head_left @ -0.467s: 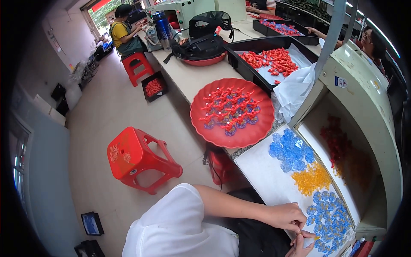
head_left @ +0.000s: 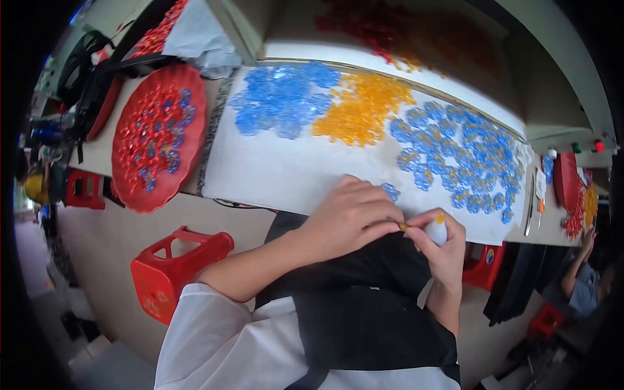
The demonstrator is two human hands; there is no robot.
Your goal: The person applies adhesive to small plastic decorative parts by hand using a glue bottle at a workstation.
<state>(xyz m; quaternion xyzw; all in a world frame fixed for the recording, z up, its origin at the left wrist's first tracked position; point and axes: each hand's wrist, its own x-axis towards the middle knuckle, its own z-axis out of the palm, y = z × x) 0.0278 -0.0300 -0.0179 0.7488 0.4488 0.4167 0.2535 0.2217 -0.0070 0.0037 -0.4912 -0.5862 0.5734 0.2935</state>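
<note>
The left hand (head_left: 361, 218) pinches a small amber piece (head_left: 403, 227) between thumb and forefinger, and the right hand (head_left: 445, 244) brings its own thumb and forefinger against the piece's other end while its fingers wrap a white bottle (head_left: 437, 231), yellow tip pointing up. The amber piece sits between the two hands' fingertips, at the front edge of the white work surface (head_left: 279, 169) and just above the black apron (head_left: 364, 312). With so little of it to hold, a slip of either thumb could drop it into the lap. The right hand has two jobs at once, so a hard squeeze might force something out of the bottle, or a loose one let it tilt. A careless sweep of the left hand could also push the lone blue piece (head_left: 390, 190) just beyond its fingers, or reach the blue-and-yellow pieces (head_left: 455, 156) farther off. The fingertips cover most of the amber piece, so its shape and whether anything is joined to it cannot be told. The bottle's lower part is hidden in the palm, its contents are unclear, and the right forearm is partly hidden behind the apron.
</note>
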